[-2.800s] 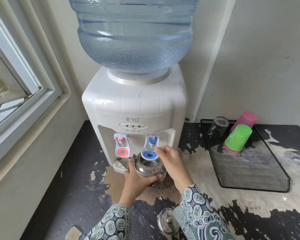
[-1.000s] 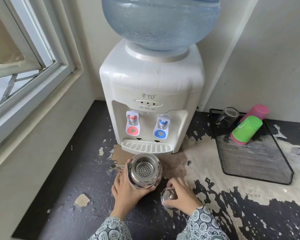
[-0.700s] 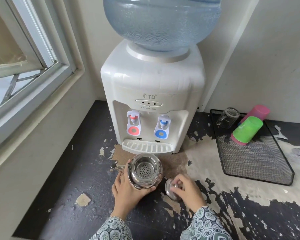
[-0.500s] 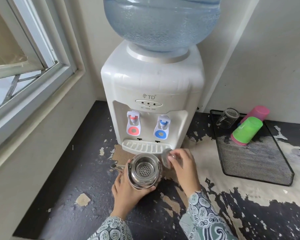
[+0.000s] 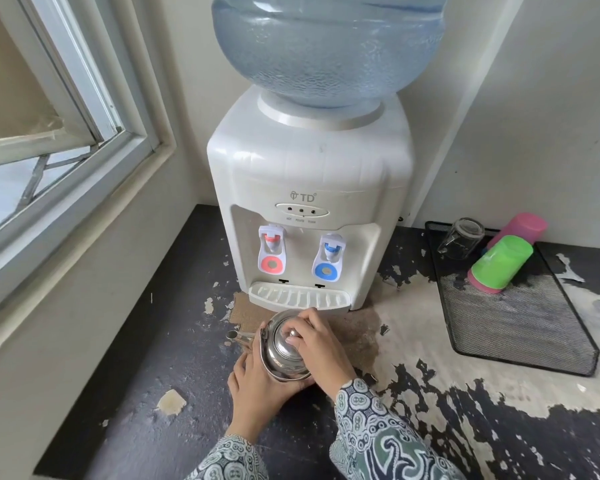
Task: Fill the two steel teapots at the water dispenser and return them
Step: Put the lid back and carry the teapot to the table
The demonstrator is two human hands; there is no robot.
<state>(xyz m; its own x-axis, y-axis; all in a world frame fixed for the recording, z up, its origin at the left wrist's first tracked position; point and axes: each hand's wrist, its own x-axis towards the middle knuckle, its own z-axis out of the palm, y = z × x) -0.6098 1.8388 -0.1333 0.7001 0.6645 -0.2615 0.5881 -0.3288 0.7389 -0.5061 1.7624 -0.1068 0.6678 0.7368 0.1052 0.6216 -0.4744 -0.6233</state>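
Low in the centre of the head view, a steel teapot [image 5: 284, 355] stands on the peeling counter [image 5: 160, 358] just before the water dispenser [image 5: 309, 188]. Its lid [image 5: 286, 337] sits on top, knob pinched by the right hand [image 5: 317, 344]; the left hand [image 5: 257, 386] cups the pot's near side.

Head camera looks down, close above the counter [image 5: 174, 358].
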